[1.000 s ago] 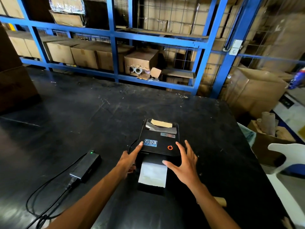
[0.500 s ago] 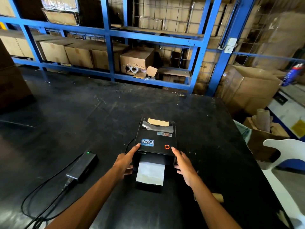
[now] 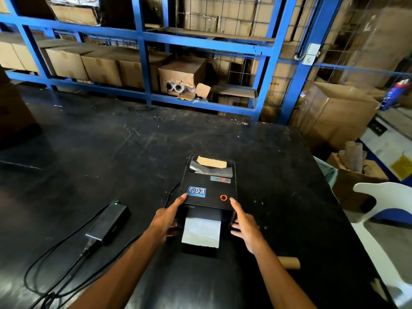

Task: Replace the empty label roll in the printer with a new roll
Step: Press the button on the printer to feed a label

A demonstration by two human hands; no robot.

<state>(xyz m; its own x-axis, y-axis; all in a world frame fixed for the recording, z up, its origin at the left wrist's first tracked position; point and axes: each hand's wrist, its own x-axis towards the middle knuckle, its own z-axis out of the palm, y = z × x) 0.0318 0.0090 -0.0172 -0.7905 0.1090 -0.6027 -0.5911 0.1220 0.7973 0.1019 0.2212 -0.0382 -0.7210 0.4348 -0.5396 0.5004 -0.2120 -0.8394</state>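
A black label printer [image 3: 208, 186] sits on the black table [image 3: 111, 152] with its lid down and a red ring light on top. A white strip of label paper [image 3: 201, 230] hangs out of its front slot. My left hand [image 3: 167, 217] clasps the printer's left front corner, thumb on the lid edge. At the right front corner my right hand [image 3: 244, 226] rests with its fingers against the side. A bare brown cardboard core [image 3: 289, 263] lies on the table behind my right forearm.
A black power adapter [image 3: 109, 221] with a green light and trailing cables lies left of the printer. Blue shelving [image 3: 145, 63] with cardboard boxes stands behind the table. A white plastic chair [image 3: 383, 201] and an open box of cardboard tubes [image 3: 354, 166] are to the right.
My right hand slid off the top of the lid down to the printer's right side. My left hand settled lower on the left corner. The printer itself stayed put.
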